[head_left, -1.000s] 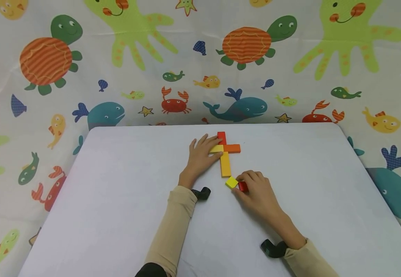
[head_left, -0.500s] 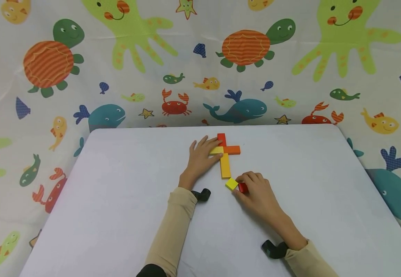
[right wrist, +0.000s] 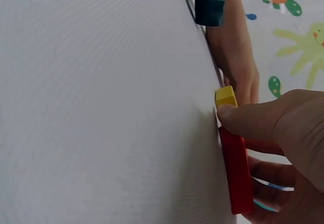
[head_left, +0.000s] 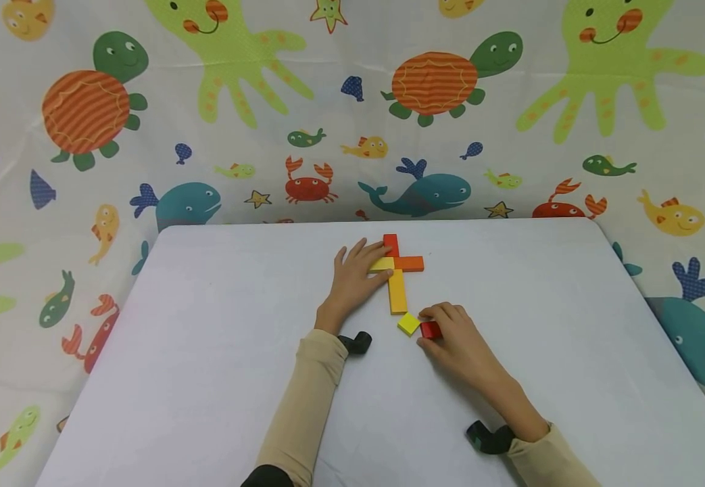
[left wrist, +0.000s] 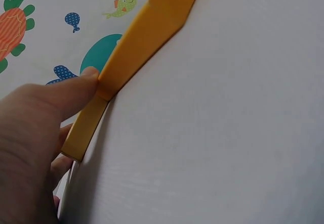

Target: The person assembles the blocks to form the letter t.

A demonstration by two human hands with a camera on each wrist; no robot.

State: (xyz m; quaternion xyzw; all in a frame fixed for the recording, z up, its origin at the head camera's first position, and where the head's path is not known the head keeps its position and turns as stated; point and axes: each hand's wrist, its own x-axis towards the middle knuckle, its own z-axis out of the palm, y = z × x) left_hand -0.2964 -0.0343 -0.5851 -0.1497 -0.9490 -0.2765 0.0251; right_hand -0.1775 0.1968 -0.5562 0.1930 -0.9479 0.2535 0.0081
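My left hand (head_left: 351,279) lies over a light yellow block (head_left: 381,265), which sits between its thumb and forefinger. The thumb tip is right at the top of a long amber block (head_left: 397,294); the forefinger overlaps a red-orange block (head_left: 391,244). An orange block (head_left: 411,264) extends to the right of these. My right hand (head_left: 462,346) holds a dark red block (head_left: 430,330) between thumb and fingers, its right end hidden beneath the hand. Just left of it, a bright yellow block (head_left: 409,324) lies turned like a diamond near the amber block's lower end.
The white table (head_left: 218,338) ends at a back edge behind the blocks. A cloth (head_left: 328,81) printed with sea animals hangs beyond it. Black wrist cameras (head_left: 489,438) are worn on both wrists, close over the tabletop.
My right hand has shifted slightly right, its thumb coming away from the bright yellow block, and more of the dark red block shows. My left hand stays put.
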